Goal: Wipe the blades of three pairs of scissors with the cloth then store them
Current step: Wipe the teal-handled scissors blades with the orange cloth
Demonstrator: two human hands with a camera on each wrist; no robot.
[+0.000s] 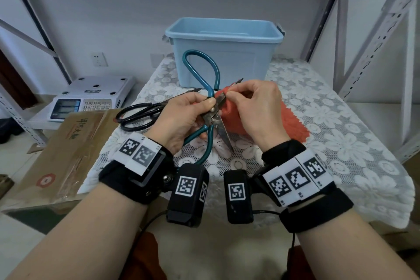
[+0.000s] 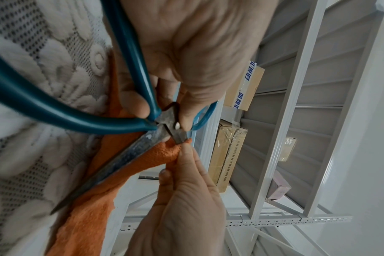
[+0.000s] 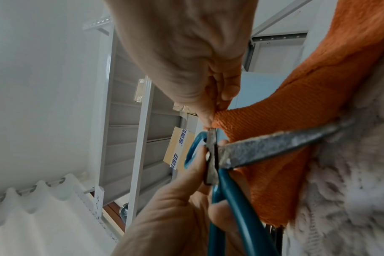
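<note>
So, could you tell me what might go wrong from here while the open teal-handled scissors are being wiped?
1. The teal-handled scissors are spread open; the right hand pinches the orange fluffy cloth by one blade, so fingers could slip onto an edge.
2. The other blade's bare tip points back toward the wrists.
3. The left hand grips only near the pivot, so the scissors could twist.

The light blue plastic box point(image 1: 223, 52) stood open at the top behind both hands; black-handled metal scissors point(image 1: 145, 113) lay on the lace tablecloth point(image 1: 329, 134), blocking the left side.
</note>
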